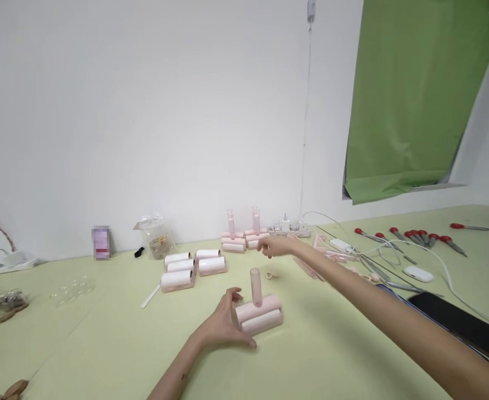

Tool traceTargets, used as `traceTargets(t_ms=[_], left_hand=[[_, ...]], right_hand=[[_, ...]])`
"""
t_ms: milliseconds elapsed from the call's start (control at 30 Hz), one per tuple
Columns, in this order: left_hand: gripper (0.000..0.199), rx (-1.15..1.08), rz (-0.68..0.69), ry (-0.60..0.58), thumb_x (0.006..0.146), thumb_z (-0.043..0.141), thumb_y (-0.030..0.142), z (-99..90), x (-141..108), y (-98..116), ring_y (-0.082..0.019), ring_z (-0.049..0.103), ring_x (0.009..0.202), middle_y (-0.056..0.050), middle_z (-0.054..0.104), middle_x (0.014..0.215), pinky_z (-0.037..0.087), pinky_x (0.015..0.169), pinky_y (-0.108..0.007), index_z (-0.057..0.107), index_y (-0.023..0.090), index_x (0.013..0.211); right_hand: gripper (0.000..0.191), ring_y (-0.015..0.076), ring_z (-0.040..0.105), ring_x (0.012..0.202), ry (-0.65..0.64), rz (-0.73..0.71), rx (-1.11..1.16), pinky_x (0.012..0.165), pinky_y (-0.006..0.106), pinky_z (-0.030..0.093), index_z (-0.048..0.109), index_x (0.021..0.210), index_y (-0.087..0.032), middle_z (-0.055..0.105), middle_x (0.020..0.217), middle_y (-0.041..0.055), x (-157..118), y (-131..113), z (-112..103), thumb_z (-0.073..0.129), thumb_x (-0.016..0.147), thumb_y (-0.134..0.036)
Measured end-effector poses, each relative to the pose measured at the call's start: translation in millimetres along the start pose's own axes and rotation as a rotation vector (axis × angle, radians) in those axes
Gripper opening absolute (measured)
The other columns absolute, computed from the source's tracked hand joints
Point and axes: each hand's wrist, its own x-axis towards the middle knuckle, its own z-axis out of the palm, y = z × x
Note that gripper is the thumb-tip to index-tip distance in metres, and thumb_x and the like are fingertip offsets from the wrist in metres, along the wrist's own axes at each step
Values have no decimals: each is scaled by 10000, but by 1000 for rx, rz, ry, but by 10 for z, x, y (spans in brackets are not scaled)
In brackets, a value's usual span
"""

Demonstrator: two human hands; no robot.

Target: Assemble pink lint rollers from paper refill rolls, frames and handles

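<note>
My left hand (223, 322) curves around the left end of a pink lint roller (263, 316), thumb along its front and fingers behind. The roller lies on the table with a clear pink tube handle (256, 288) standing up from it; the picture is slightly blurred there. Farther back, my right hand (275, 245) is raised with curled fingers; whether anything small is pinched in them is hidden. Just behind it are two more lint rollers (233, 243) with upright handles against the wall. A small pink loop-shaped piece (272, 275) rests below the right hand.
Several white-covered rollers (177, 280) lie left of centre, beside a plastic bag (156, 239). Loose pink parts (306, 268), a power strip (286, 228), cables and a white case (418, 273) are on the right. Red-handled tools (421, 238) lie farther right, near a dark phone-like slab (460, 325).
</note>
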Motion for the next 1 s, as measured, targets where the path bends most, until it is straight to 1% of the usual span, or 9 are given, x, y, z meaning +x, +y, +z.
traceTargets(t_ms=[67, 133, 233, 300, 367, 467, 667, 867, 1000], left_hand=[[1050, -78, 83, 112, 409, 778, 369, -27, 100, 60, -276, 280, 1193, -142, 302, 1267, 245, 974, -401, 164, 200, 1243], [1062, -205, 189, 215, 431, 767, 420, -3, 237, 181, -265, 258, 1220, -162, 294, 1287, 166, 1015, -407, 136, 186, 1253], [966, -423, 261, 260, 465, 757, 458, 118, 426, 407, -236, 392, 1134, -147, 433, 1193, 241, 981, -375, 210, 179, 1209], [762, -561, 249, 210, 533, 731, 452, 229, 508, 512, -200, 512, 980, -94, 560, 1017, 367, 853, -325, 336, 181, 1125], [461, -659, 203, 138, 598, 679, 476, 330, 558, 547, -129, 565, 644, -5, 591, 672, 418, 616, -248, 478, 162, 870], [439, -735, 133, 63, 631, 606, 540, 415, 595, 507, -33, 309, 301, 103, 357, 357, 270, 364, -185, 358, 187, 546], [384, -795, 93, -2, 634, 613, 414, 398, 601, 479, -23, 274, 276, 109, 326, 333, 243, 318, -171, 321, 198, 510], [195, -753, 21, 31, 589, 540, 198, 380, 598, 524, -31, 313, 276, 110, 336, 298, 284, 316, -157, 362, 192, 509], [66, -739, 13, 10, 513, 452, 156, 381, 611, 510, -40, 327, 260, 101, 365, 287, 270, 292, -152, 395, 190, 518]], right_hand=[[277, 189, 549, 931, 96, -31, -43, 774, 395, 461, 503, 1102, -170, 527, 1124, 67, 17, 221, 296, 492, 849, -280], [282, 199, 539, 952, 175, -63, -62, 791, 411, 449, 505, 1098, -163, 522, 1130, 67, 55, 400, 594, 505, 841, -279], [218, 179, 564, 875, 262, -126, -10, 767, 389, 452, 561, 981, -148, 577, 1010, 53, 130, 561, 850, 520, 828, -297], [228, 185, 585, 774, 331, -167, 80, 722, 379, 464, 587, 890, -148, 608, 860, 51, 149, 569, 852, 493, 828, -347], [349, 197, 599, 698, 404, -207, 204, 675, 373, 481, 577, 908, -148, 607, 778, 60, 110, 484, 765, 348, 870, -409], [544, 191, 617, 766, 481, -281, 396, 705, 344, 492, 513, 1029, -142, 600, 874, 87, -55, 222, 619, 53, 905, -405], [336, 209, 578, 928, 494, -458, 824, 818, 323, 449, 560, 956, -225, 651, 921, 56, -359, -214, 706, 319, 869, -443], [293, 205, 554, 987, 429, -556, 814, 866, 328, 424, 604, 923, -249, 633, 1008, 55, -363, -195, 856, 345, 878, -377], [193, 220, 581, 949, 407, -482, 830, 808, 310, 469, 618, 897, -253, 648, 997, 55, -331, -157, 876, 527, 786, -383]])
